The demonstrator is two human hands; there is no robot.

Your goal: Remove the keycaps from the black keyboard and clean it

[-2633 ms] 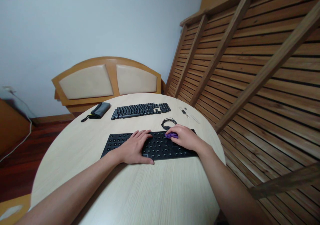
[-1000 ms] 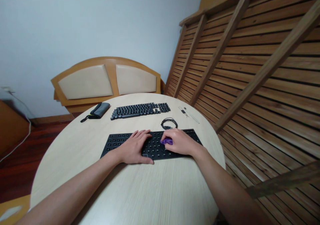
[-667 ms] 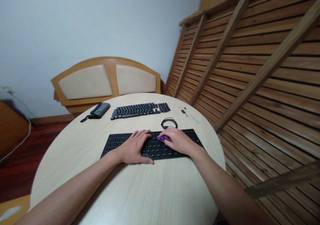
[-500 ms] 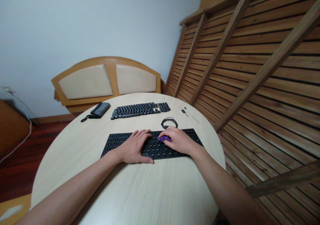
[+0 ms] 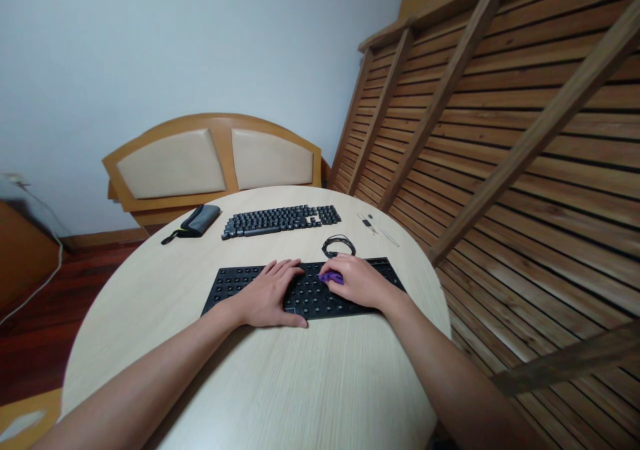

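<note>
A black keyboard base (image 5: 313,298), its keycaps off and its switches bare, lies flat on the round table (image 5: 280,383). My left hand (image 5: 270,295) rests across its middle with fingers spread, the thumb along the near edge. Over the right part of the base, my right hand (image 5: 356,279) has its fingers closed on a purple cloth (image 5: 331,277) pressed against the switches. Most of the cloth is hidden under the fingers. Just beyond this hand lies a coiled black cable (image 5: 339,239).
Loose black keycaps (image 5: 280,219) are laid out in rows farther back. A grey folded cloth or pouch (image 5: 200,221) with a black strap is at the back left. Small tools (image 5: 373,223) lie at the back right. A slatted wooden frame (image 5: 500,170) leans along the right side.
My right hand and the purple cloth have shifted slightly to the right over the switches. My left hand and the keyboard base have stayed in place.
</note>
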